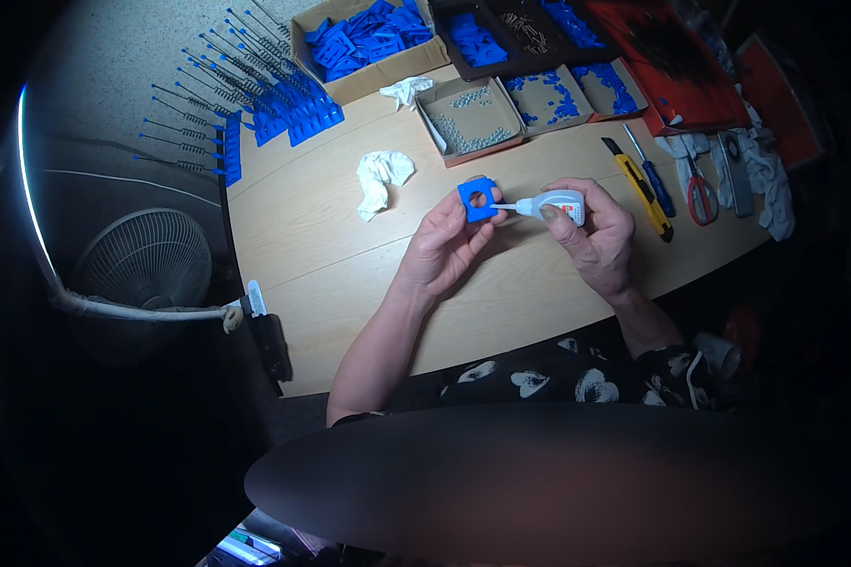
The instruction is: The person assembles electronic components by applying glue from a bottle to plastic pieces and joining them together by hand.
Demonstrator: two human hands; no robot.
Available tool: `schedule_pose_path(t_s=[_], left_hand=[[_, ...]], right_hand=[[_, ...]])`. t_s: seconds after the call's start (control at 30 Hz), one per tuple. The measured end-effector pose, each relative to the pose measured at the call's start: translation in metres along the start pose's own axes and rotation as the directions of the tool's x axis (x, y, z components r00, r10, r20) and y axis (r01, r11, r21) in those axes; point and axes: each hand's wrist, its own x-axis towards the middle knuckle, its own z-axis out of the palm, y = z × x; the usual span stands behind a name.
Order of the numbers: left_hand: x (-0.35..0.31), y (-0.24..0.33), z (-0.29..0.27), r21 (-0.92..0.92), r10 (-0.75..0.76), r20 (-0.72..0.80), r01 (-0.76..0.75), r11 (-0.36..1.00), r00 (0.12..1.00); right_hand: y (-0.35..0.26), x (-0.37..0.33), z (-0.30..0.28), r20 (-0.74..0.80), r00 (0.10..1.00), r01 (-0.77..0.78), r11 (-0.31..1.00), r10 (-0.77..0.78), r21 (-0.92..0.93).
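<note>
The left hand [442, 244] is half closed and pinches the blue plate [483, 214], which lies between one and two o'clock from it. The right hand [599, 230] is curled around the bottle [542, 204], whose long axis runs from three to nine o'clock. What matters most, I judge, is this line: the nozzle [508, 206] points toward nine, at four o'clock from the plate's hole [477, 199]. Whether it touches, I cannot tell.
</note>
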Motion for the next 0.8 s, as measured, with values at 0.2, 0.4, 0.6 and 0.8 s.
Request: schedule_pose_path(t_s=[0.2,0.4,0.6,0.8], left_hand=[[-0.0020,0.0010,-0.0028,-0.050,-0.018,-0.035,0.016,0.999,0.999],[-0.0040,0.0045,-0.0026,-0.047,-0.019,-0.043,0.017,0.999,0.999],[-0.0037,0.0051,-0.0031,-0.050,-0.016,-0.034,0.015,0.999,0.999],[-0.0022,0.0044,-0.0036,-0.059,-0.018,-0.033,0.016,0.998,0.999]], right_hand=[[-0.0020,-0.0004,0.0038,0.008,1.000,-0.025,1.000,0.025,0.001],[-0.0072,0.0000,0.0055,-0.043,0.999,0.025,0.999,-0.026,-0.034],[0.0012,0.0005,0.0101,-0.021,1.000,0.003,0.999,-0.003,-0.033],[-0.0001,0.0011,0.0074,-0.021,1.000,-0.013,1.000,0.013,-0.010]])
